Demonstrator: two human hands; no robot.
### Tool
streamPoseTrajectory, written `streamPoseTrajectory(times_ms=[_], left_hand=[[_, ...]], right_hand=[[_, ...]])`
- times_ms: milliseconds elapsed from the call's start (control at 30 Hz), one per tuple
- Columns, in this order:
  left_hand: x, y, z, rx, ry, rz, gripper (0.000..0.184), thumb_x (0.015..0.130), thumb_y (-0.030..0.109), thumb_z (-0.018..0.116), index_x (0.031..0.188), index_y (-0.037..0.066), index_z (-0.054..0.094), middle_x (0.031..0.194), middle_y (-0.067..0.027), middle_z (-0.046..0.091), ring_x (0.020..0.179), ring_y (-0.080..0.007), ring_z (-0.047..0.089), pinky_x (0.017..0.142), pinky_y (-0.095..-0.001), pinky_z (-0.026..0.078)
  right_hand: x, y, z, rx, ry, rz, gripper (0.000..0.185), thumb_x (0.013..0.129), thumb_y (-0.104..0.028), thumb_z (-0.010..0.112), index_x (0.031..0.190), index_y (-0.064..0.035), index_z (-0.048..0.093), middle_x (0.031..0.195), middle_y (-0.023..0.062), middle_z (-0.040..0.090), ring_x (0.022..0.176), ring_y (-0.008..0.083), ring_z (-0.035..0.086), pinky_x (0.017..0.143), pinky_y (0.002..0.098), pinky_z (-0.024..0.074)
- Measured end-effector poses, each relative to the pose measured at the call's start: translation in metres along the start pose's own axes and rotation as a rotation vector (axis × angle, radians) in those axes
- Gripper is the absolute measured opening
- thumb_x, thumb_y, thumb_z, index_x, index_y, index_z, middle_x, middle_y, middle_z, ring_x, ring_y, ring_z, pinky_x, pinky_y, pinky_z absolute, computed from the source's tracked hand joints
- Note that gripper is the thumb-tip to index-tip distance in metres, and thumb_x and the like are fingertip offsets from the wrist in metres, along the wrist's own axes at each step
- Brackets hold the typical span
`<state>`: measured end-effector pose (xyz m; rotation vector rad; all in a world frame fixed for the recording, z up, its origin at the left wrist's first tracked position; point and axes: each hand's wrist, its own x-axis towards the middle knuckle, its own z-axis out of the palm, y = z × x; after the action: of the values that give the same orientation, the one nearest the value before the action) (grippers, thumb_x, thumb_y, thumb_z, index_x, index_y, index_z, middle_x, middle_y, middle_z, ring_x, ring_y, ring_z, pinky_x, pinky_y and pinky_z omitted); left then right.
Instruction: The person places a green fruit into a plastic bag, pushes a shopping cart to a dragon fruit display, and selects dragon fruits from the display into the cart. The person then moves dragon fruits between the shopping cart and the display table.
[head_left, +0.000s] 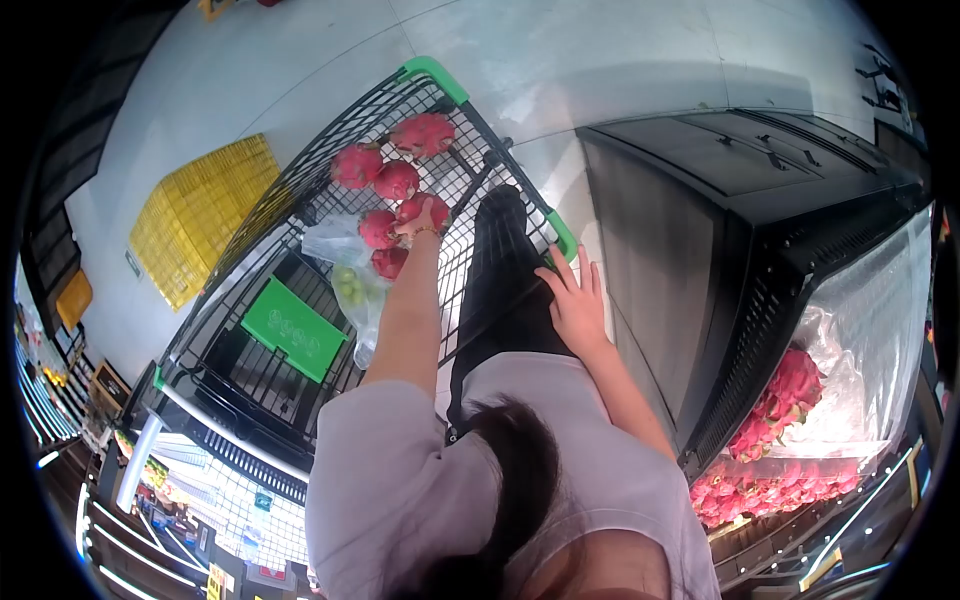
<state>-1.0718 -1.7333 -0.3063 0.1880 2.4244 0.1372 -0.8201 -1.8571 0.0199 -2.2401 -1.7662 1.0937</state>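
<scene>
Inside the black wire shopping cart (pixel 320 160), my left hand (pixel 420 222) has its fingers round a pink dragon fruit (pixel 436 210). Right beside it lies another dragon fruit (pixel 378 229), with a darker red one (pixel 388 264) just below. Farther up in the cart are more dragon fruits (pixel 397 180). A clear plastic bag (pixel 352 285) with green fruit lies near my left forearm. My right hand (pixel 580 305) is open, fingers spread, at the cart's green corner (pixel 563 236), and holds nothing.
A green panel (pixel 294 330) sits at the cart's handle end. Stacked yellow crates (pixel 205 220) stand on the floor at the left. At the right is a large black display stand (pixel 660 250), with more dragon fruits (pixel 780 400) and clear plastic wrap beyond it.
</scene>
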Motion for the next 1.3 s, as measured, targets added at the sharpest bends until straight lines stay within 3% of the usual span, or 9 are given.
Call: streamPoseTrajectory(times_ms=[167, 333, 467, 567, 767, 900, 1033, 1233, 1300], left_hand=[[-0.063, 0.019, -0.060, -0.310, -0.312, -0.016, 0.111, 0.056, 0.023, 0.086, 0.138, 0.025, 0.011, 0.133, -0.0130, 0.035, 0.101, -0.0343, 0.053, 0.047, -0.0379, 0.054], [-0.069, -0.008, -0.103, -0.606, -0.854, 0.024, 0.106, 0.076, 0.011, 0.071, 0.141, 0.034, -0.009, 0.141, -0.0092, 0.024, 0.110, -0.0343, 0.049, 0.091, -0.0566, 0.040], [-0.164, 0.010, -0.171, -0.576, -1.069, 0.302, 0.104, 0.077, 0.007, 0.069, 0.143, 0.028, -0.008, 0.143, -0.0107, 0.024, 0.122, -0.0287, 0.040, 0.096, -0.0503, 0.039], [-0.258, 0.034, -0.216, -0.450, -1.213, 0.814, 0.110, 0.071, 0.006, 0.075, 0.144, 0.022, -0.006, 0.144, -0.0098, 0.021, 0.127, -0.0263, 0.035, 0.101, -0.0434, 0.035], [-0.437, 0.046, -0.254, -0.255, -1.541, 1.155, 0.129, 0.057, 0.009, 0.085, 0.144, 0.020, -0.011, 0.143, -0.0114, 0.024, 0.130, -0.0248, 0.030, 0.103, -0.0402, 0.033], [-0.538, 0.023, -0.230, 0.230, -1.591, 1.501, 0.132, 0.053, 0.003, 0.084, 0.143, 0.015, -0.012, 0.135, -0.0128, 0.030, 0.124, -0.0254, 0.037, 0.101, -0.0399, 0.036], [-0.628, -0.028, -0.202, 0.624, -1.473, 1.904, 0.124, 0.060, 0.015, 0.082, 0.144, 0.011, -0.009, 0.131, -0.0153, 0.033, 0.119, -0.0263, 0.041, 0.098, -0.0391, 0.039], [-0.701, -0.100, -0.169, 0.722, -2.095, 1.677, 0.109, 0.071, 0.009, 0.069, 0.144, 0.011, -0.012, 0.147, -0.0180, 0.013, 0.130, -0.0322, 0.030, 0.102, -0.0436, 0.030], [-0.710, -0.117, -0.161, 0.739, -1.884, 1.994, 0.094, 0.078, 0.016, 0.062, 0.145, 0.014, -0.003, 0.148, -0.0138, 0.014, 0.133, -0.0316, 0.025, 0.104, -0.0453, 0.026]], right_hand=[[-0.004, 0.005, 0.005, 0.035, 0.016, -0.027, 0.054, 0.068, 0.004, 0.055, 0.118, -0.0168, 0.051, 0.142, 0.0031, 0.031, 0.131, 0.0367, 0.024, 0.106, 0.0498, 0.0248], [-0.008, 0.013, 0.005, 0.055, 0.066, -0.075, 0.054, 0.069, 0.004, 0.056, 0.118, -0.0171, 0.051, 0.142, 0.0026, 0.031, 0.131, 0.0367, 0.025, 0.106, 0.0494, 0.0247], [-0.013, 0.015, -0.002, 0.043, 0.098, -0.129, 0.055, 0.071, 0.003, 0.055, 0.123, -0.0145, 0.047, 0.142, 0.0068, 0.032, 0.131, 0.0378, 0.026, 0.106, 0.0492, 0.0246], [-0.017, 0.021, -0.020, 0.457, 0.213, -0.117, 0.055, 0.075, 0.001, 0.055, 0.128, -0.0102, 0.042, 0.141, 0.0137, 0.031, 0.129, 0.0410, 0.028, 0.106, 0.0486, 0.0259], [-0.095, 0.029, -0.160, 1.478, 0.020, -0.364, 0.082, 0.080, -0.015, 0.064, 0.143, -0.0129, 0.012, 0.143, 0.0165, 0.025, 0.129, 0.0311, 0.033, 0.104, 0.0431, 0.0305], [-0.165, 0.063, -0.190, 1.148, 0.341, -0.297, 0.096, 0.072, -0.016, 0.073, 0.144, -0.0098, 0.009, 0.145, 0.0159, 0.019, 0.130, 0.0264, 0.030, 0.104, 0.0373, 0.0305], [-0.237, 0.121, -0.170, 1.592, 0.591, -0.226, 0.103, 0.067, -0.015, 0.075, 0.144, -0.0070, 0.006, 0.144, 0.0165, 0.022, 0.129, 0.0236, 0.031, 0.104, 0.0347, 0.0302], [-0.356, 0.163, -0.126, 1.731, 1.213, 0.005, 0.110, 0.062, -0.017, 0.079, 0.144, -0.0034, 0.006, 0.140, 0.0145, 0.029, 0.126, 0.0228, 0.035, 0.101, 0.0344, 0.0323], [-0.402, 0.170, -0.120, 1.709, 1.474, -0.032, 0.108, 0.060, -0.036, 0.082, 0.140, -0.0036, 0.018, 0.134, 0.0127, 0.038, 0.122, 0.0227, 0.040, 0.100, 0.0380, 0.0355]])
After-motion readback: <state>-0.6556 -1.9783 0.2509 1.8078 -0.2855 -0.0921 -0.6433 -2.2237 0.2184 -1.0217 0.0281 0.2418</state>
